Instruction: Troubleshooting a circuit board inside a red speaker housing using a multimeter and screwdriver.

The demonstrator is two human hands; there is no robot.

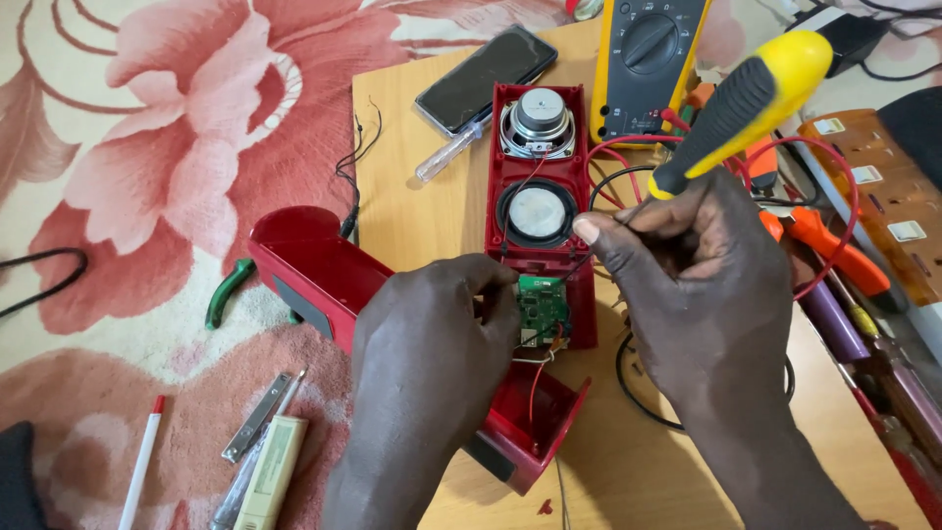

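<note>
Left hand (432, 344) pinches green circuit board (542, 309) inside red speaker housing (540, 167); right hand (687, 275) just beside, gripping yellow-black screwdriver (736, 108)

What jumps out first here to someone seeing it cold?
Centre frame, an opened red speaker housing lies on a wooden board, two round drivers and a small green circuit board exposed. The left hand steadies the circuit board while the right hand holds a yellow-and-black screwdriver angled down toward it. A yellow multimeter sits just behind, at the top edge.
</note>
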